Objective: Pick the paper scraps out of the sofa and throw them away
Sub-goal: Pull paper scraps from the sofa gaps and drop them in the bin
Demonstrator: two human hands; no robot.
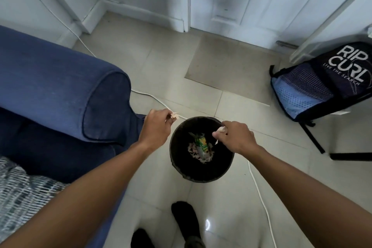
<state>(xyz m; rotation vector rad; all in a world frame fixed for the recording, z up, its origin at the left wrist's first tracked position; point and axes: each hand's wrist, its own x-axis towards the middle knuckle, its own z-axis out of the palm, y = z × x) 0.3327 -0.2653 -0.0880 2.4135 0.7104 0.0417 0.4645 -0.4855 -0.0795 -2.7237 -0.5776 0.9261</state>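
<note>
Presently the right hand (237, 137), pinched on paper scraps (220, 130), hangs directly over the open bin (201, 171), while the left hand (156, 127), likewise gripping scraps (174, 116), sits just outside its sofa-side rim.

The pale tiled floor (231, 203) carries a dark round waste bin (202, 171) at centre. A blue sofa (60, 94) stands at 9 o'clock, a backpack (322, 84) at 2 o'clock, a flat mat (231, 70) at 12 o'clock. A white cable (261, 199) runs past the bin.
</note>
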